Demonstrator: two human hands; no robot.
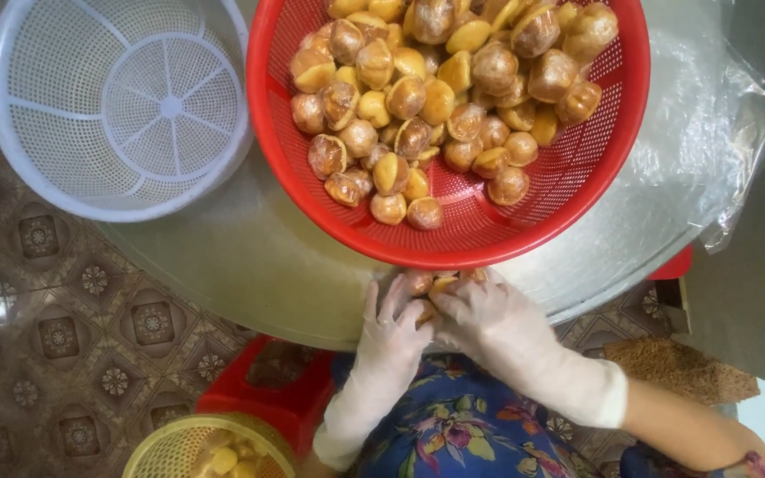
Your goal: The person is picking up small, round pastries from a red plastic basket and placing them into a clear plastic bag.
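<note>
Cakes, about 3, clasped between 2 gloved hands, left hand and right hand, below 1 red basket.

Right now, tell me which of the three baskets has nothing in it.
The white basket at top left: its perforated bottom shows bare. The red basket is heaped with round brown fruits, and the yellow basket at the bottom edge holds yellow pieces.
</note>
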